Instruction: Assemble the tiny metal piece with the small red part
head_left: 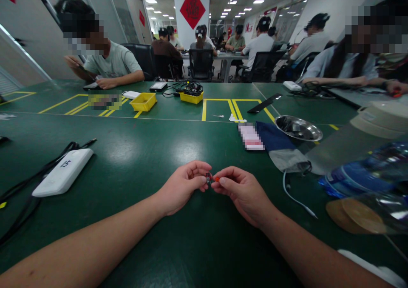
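Note:
My left hand and my right hand meet over the green table, near its front edge. Both are closed in a pinch. Between the fingertips sits a tiny dark part, held by the left fingers. A small red piece touches it and is pinched by the right fingers. Both pieces are too small to name. Both forearms rest low over the table.
A white power bank with black cables lies to the left. A steel bowl, a dark blue cloth and a white cable lie to the right, with plastic-wrapped goods beyond. Yellow bins stand further back. Other people sit around the tables.

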`<state>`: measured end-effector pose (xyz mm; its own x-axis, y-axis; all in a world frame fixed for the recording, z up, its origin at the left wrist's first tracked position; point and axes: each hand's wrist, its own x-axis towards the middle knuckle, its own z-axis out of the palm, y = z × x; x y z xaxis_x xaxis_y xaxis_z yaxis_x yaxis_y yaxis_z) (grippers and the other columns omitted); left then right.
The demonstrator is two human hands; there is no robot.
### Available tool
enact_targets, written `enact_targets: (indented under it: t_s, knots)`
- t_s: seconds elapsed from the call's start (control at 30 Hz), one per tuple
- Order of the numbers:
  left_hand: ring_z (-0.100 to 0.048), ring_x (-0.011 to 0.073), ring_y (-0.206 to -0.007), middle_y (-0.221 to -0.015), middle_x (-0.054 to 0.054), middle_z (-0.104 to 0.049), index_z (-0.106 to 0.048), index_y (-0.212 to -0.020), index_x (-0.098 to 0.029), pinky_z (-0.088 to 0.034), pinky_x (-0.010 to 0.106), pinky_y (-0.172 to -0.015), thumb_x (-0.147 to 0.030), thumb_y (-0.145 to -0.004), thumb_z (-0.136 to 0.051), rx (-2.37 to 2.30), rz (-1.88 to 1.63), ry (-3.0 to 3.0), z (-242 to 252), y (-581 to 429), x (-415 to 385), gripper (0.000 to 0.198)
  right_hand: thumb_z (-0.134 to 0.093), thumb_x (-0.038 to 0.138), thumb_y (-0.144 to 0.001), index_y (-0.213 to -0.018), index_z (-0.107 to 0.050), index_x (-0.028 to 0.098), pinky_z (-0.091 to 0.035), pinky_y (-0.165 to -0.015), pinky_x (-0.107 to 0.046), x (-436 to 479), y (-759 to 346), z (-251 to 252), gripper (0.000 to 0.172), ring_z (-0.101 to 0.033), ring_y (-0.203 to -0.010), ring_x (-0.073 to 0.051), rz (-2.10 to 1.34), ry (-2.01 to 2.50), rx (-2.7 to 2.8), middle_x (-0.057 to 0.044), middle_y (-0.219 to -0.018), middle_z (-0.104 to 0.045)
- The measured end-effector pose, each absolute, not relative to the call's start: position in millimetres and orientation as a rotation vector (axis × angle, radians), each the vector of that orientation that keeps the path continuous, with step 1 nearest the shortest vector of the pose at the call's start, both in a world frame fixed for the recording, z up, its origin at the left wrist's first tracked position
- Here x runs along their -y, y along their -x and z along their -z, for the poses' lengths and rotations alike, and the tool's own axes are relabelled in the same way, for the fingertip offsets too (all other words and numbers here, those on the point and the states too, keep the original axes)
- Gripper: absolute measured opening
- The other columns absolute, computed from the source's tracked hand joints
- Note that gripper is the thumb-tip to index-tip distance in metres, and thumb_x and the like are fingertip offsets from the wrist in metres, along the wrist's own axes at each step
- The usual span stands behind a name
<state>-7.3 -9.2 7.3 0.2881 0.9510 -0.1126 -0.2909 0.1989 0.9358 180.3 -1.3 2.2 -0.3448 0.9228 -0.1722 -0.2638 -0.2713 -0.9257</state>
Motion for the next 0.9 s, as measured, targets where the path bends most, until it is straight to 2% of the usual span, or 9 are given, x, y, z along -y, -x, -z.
enact_targets:
  t_s: [0.27,0.47,0.6,0.73,0.9]
  knots:
    - [-0.06,0.0116,-0.074,-0.092,0.005,-0.067,-0.064,-0.107,-0.015,-0.044,0.025,-0.068,-0.011,-0.079,-0.064,-0.848,-1.036,-0.954,-5.2,6.6,9.2,0.028,-0.079,0.019,-0.071,-0.085,-0.068,0.017,-0.052,-0.072,-0.028,2.9,-180.3,-3.9,0.018,-0.068,-0.071,-0.014,-1.732,0.982,1.085,-0.001,-0.076,-0.071]
    - [-0.056,0.0089,-0.066,-0.084,0.003,-0.064,-0.063,-0.099,-0.014,-0.044,0.024,-0.064,-0.015,-0.083,-0.062,-0.869,-1.024,-0.926,-5.8,5.9,8.5,0.015,-0.075,0.022,-0.076,-0.087,-0.069,0.017,-0.052,-0.076,-0.031,2.3,-181.1,-2.5,0.013,-0.069,-0.075,-0.015,-1.756,0.929,1.044,-0.004,-0.083,-0.073]
    - [-0.055,0.0077,-0.068,-0.084,0.002,-0.063,-0.061,-0.1,-0.015,-0.042,0.021,-0.063,-0.012,-0.081,-0.066,-0.866,-1.052,-0.908,-7.4,6.1,8.2,0.021,-0.074,0.02,-0.076,-0.087,-0.071,0.016,-0.052,-0.078,-0.031,2.4,-181.5,-3.4,0.012,-0.069,-0.077,-0.015,-1.751,0.928,1.064,-0.006,-0.091,-0.074]
    - [-0.059,0.0095,-0.073,-0.088,0.004,-0.066,-0.059,-0.106,-0.015,-0.043,0.021,-0.065,-0.009,-0.079,-0.067,-0.859,-1.055,-0.889,-7.7,6.2,8.2,0.029,-0.075,0.02,-0.075,-0.087,-0.07,0.016,-0.052,-0.076,-0.03,2.4,-181.2,-4.0,0.013,-0.068,-0.076,-0.014,-1.735,0.931,1.065,-0.006,-0.091,-0.074]
    - [-0.061,0.0093,-0.069,-0.092,0.009,-0.07,-0.059,-0.103,-0.012,-0.047,0.023,-0.068,-0.013,-0.082,-0.066,-0.837,-1.036,-0.846,-7.8,6.6,8.3,0.022,-0.077,0.021,-0.075,-0.087,-0.069,0.016,-0.051,-0.074,-0.029,2.1,-181.7,-3.2,0.016,-0.068,-0.074,-0.014,-1.736,0.923,1.04,-0.005,-0.088,-0.073]
